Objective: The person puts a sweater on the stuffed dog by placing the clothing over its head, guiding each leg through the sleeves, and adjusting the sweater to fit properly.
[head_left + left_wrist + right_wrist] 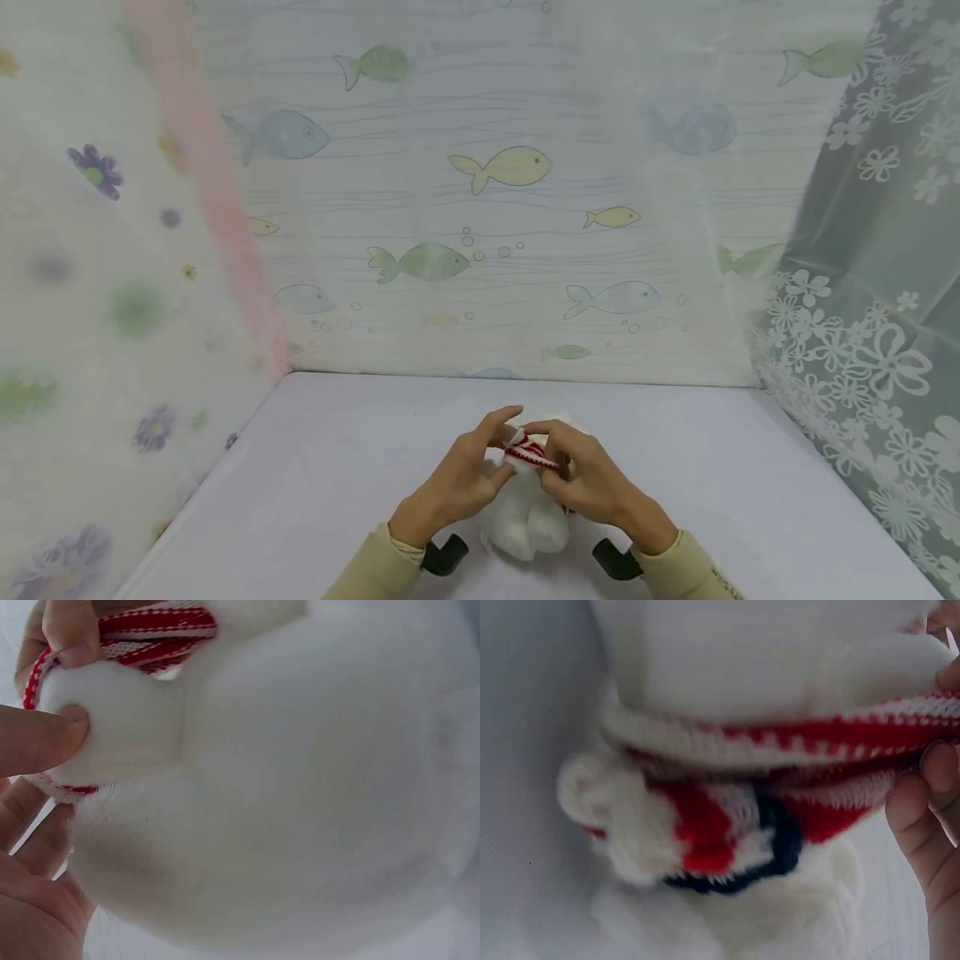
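A white plush toy (525, 517) lies on the table between both hands, partly covered by a red-and-white striped knitted garment (531, 452). My left hand (459, 473) pinches the garment's edge around a stubby white limb (131, 724); its thumb (45, 741) presses on that limb. From the other side, my right hand (598, 479) grips the knitted edge between thumb and fingers. In the right wrist view the garment (840, 735) stretches taut toward the right fingers (911, 806). A bunched knitted part with a navy band (780, 832) hangs below. The garment's far side is hidden.
A white-covered table (337, 467) extends around the toy. Behind it hangs a curtain with fish (510, 167), with a flowered curtain (97, 292) at left and a grey one with white flowers (885, 333) at right. Black wrist mounts (446, 557) sit under the sleeves.
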Motion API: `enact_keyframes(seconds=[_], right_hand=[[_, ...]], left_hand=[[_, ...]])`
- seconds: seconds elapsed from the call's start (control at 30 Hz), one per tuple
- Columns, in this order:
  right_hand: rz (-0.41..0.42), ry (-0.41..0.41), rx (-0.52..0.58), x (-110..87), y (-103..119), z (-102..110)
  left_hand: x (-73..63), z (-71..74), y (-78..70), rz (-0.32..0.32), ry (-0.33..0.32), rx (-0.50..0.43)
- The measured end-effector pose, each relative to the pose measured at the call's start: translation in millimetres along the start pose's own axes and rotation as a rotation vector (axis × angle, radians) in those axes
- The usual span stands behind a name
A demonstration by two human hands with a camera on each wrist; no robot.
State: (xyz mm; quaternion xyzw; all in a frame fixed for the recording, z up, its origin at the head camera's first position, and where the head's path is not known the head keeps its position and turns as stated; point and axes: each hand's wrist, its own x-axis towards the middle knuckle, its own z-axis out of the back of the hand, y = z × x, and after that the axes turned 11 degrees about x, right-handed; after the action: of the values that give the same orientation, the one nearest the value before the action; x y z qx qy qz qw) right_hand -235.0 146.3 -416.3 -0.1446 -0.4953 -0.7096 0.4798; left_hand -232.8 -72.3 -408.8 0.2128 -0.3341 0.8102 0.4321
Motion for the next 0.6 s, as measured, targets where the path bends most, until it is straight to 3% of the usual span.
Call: enact_keyframes(seconds=[0.17, 0.3, 0.4, 0.6], right_hand=[[0.003, -0.007, 0.016, 7.4, 13, -1], [0.0, -0.028, 0.02, 12.2, 23, -2], [-0.04, -0.03, 0.01, 8.3, 17, -3], [-0.081, 0.047, -0.009, 1.3, 0, -4]], left_hand=[[0.1, 2.7, -1.4, 0.028, 0.048, -0.037], [0.9, 4.0, -2.1, 0.041, 0.039, -0.019], [1.3, 3.2, -2.1, 0.032, 0.022, 0.009], [0.8, -2.5, -1.1, -0.012, -0.007, 0.051]])
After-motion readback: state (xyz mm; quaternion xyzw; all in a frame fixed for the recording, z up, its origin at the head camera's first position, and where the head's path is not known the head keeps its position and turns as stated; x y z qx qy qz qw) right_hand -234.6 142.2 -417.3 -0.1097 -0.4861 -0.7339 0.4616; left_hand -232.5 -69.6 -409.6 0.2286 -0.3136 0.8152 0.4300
